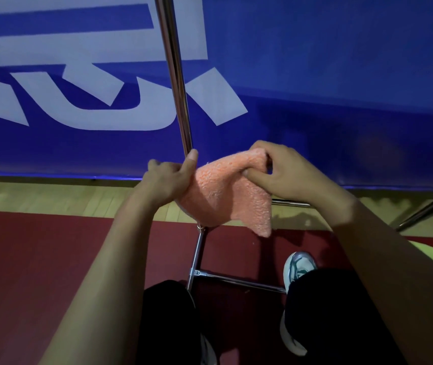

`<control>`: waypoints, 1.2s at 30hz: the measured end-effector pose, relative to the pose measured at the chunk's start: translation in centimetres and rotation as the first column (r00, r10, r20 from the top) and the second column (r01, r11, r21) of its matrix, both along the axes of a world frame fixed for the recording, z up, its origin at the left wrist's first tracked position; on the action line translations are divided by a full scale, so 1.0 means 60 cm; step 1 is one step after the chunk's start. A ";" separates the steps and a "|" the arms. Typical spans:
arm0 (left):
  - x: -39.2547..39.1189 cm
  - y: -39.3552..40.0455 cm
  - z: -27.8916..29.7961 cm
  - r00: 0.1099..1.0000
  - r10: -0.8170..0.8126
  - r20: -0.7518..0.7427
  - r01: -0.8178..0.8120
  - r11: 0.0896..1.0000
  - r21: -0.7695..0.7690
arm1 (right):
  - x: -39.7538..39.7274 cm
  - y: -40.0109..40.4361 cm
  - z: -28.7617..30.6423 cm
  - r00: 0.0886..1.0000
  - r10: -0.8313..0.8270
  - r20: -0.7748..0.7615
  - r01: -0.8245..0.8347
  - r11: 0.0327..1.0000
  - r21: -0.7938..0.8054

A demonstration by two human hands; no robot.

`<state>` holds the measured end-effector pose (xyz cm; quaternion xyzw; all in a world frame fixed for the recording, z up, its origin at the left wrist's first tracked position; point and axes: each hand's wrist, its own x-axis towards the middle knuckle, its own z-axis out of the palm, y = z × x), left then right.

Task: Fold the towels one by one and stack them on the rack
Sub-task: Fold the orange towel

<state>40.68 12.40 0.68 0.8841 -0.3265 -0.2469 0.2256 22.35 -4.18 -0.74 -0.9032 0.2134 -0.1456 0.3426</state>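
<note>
Orange towel, small and already doubled, suspended in the air between both hands in front of the upright chrome pole of the rack, above the rack's low crossbars and the floor. Long axis running from upper right, at the bunched top edge, down to a free corner hanging lower right; not resting on any bar. Left hand touching the towel's left edge, fingers curled round the cloth, thumb raised against the pole. Right hand pinching the bunched upper fold between thumb and curled fingers, knuckles toward the camera. Both hands equally near the towel, one at each end of its top edge; neither released. Judged as mid-fold, with stacking not yet done and no stacked towels visible. Blue banner with pale lettering behind the pole; white shoe on the red floor mat below.
</note>
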 end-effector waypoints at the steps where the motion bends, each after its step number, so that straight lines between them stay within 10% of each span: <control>1: -0.004 0.002 0.002 0.995 -0.077 -0.059 0.077 0.997 -0.003 | 0.003 0.005 0.000 1.000 0.000 0.017 0.000 1.000 0.013; 6: -0.038 -0.011 0.000 0.895 -0.444 -0.043 0.428 0.882 -0.196 | 0.010 0.020 0.005 0.999 -0.023 0.026 0.019 0.990 0.140; 12: -0.026 -0.011 0.003 0.933 -0.330 0.144 0.358 0.897 -0.260 | -0.004 0.005 0.010 0.992 0.018 -0.125 0.016 0.964 0.264; 17: -0.022 0.007 0.021 0.959 -0.247 -0.135 0.187 0.917 -0.352 | -0.025 -0.014 0.003 0.946 0.065 -0.318 -0.027 0.992 0.120; 31: -0.008 0.006 0.029 0.844 -0.139 -0.518 -0.152 0.864 -0.480 | -0.033 -0.037 0.016 0.991 -0.130 -0.022 0.131 0.955 0.268; 36: -0.009 0.000 0.033 0.609 -0.198 -0.768 -0.292 0.844 -0.450 | -0.016 -0.027 0.016 0.969 -0.227 0.096 0.178 0.914 0.364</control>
